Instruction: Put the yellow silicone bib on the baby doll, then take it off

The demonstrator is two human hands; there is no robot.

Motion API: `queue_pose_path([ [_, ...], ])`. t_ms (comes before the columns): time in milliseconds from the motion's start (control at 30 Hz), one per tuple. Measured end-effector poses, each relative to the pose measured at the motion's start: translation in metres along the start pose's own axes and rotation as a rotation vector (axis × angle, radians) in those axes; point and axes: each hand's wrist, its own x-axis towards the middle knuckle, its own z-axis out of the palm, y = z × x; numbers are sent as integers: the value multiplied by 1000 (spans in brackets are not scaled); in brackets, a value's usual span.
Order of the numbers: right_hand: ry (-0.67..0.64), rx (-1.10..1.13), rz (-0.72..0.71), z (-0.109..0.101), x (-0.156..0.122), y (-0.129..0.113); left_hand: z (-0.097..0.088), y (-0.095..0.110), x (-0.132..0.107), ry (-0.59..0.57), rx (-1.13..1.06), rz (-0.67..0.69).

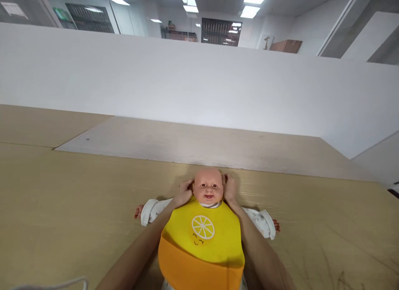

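Observation:
A baby doll [209, 179] lies on its back in the middle, head away from me and white-sleeved arms [260, 221] spread out. Over its chest lies a yellow silicone bib [215, 248] with a white citrus slice and a smiling face print. The bib's lower part is an orange catch pocket [199, 269]. My left hand [183, 193] is at the left side of the doll's neck and my right hand [230, 189] at the right side. Both have bent fingers at the bib's neck ends, with fingertips partly hidden behind the head.
The doll lies on a tan tabletop [77, 198], with a paler strip [187, 140] along its far side. Behind that stands a white partition [187, 82] with glass above it. A white cord [71, 281] shows at the lower left.

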Motion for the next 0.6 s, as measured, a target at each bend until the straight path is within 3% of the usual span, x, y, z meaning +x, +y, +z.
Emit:
queue_pose_path([
  [167,-4,-234,17,-6,-2,-9,-1,2,0,-36,-5,-5],
  [367,-54,-280,5,-9,-3,-8,-1,12,-3,-18,9,-26],
  [600,-58,-410,-9,-10,-5,-6,0,9,-4,-16,-12,-45],
])
